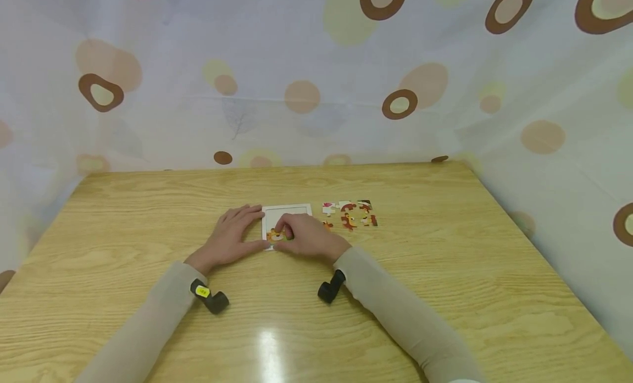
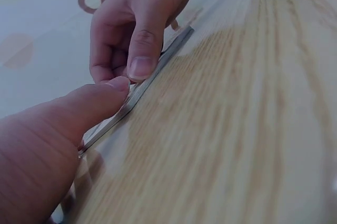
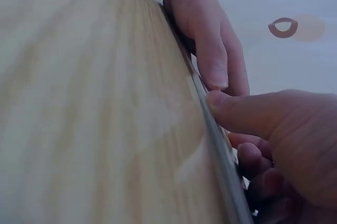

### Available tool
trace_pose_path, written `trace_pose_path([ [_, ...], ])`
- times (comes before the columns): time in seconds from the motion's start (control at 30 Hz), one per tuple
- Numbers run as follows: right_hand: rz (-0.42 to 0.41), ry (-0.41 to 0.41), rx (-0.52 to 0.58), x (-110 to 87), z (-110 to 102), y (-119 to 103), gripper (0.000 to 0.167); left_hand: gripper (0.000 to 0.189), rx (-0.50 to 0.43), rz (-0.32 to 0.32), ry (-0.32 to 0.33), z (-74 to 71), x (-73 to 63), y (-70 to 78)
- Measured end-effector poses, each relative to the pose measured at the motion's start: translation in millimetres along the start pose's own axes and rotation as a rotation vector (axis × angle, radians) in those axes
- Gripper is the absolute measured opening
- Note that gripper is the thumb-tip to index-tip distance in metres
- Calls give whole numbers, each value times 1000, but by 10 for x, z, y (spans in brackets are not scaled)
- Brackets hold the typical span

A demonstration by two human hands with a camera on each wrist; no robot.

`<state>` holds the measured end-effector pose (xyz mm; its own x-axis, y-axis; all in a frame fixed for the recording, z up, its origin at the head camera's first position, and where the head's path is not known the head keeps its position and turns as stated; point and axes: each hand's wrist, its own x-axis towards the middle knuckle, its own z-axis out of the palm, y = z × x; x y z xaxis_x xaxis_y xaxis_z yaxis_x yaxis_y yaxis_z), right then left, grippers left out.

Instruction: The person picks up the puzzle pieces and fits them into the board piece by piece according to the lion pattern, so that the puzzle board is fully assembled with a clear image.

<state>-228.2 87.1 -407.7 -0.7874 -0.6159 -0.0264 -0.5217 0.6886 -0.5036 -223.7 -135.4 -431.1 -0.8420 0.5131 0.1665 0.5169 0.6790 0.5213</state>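
A small white puzzle frame (image 1: 288,206) lies on the table, with orange-and-yellow puzzle pieces (image 1: 275,236) in its lower left part. My left hand (image 1: 229,237) rests along the frame's left side, fingers extended and thumb at the near left corner. Over the lower part of the frame, my right hand (image 1: 311,237) has its fingers curled, with thumb and index finger around a puzzle piece that they mostly hide. Both thumb tips meet near the frame's near edge (image 2: 138,91) in the left wrist view. The right wrist view shows the frame's edge (image 3: 213,134) under my right thumb.
Several loose puzzle pieces (image 1: 348,221) lie right of the frame, one partly behind my right hand. The wooden table (image 1: 420,295) extends around them. A patterned cloth (image 1: 296,53) hangs behind the table and along its sides. Black wrist cameras (image 1: 331,287) sit on both sleeves.
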Motion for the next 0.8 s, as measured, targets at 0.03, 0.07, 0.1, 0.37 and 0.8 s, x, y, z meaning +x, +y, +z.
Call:
trace_pose_path([
  [0.03,10,-11,10,6,-16,-10,30,73,-5,-2,-2,0,0,3],
  [0.07,22,-22,19,10,-30,-17,30,75,-5,-4,-3,0,0,5],
  [0.1,33,-30,26,16,-40,-21,30,76,-6,-6,-6,2,0,4],
  [0.37,49,-32,49,46,-56,-10,30,79,1,2,0,21,12,-23],
  [0.8,44,-19,44,69,-23,29,31,80,6,-7,-8,5,14,-20],
])
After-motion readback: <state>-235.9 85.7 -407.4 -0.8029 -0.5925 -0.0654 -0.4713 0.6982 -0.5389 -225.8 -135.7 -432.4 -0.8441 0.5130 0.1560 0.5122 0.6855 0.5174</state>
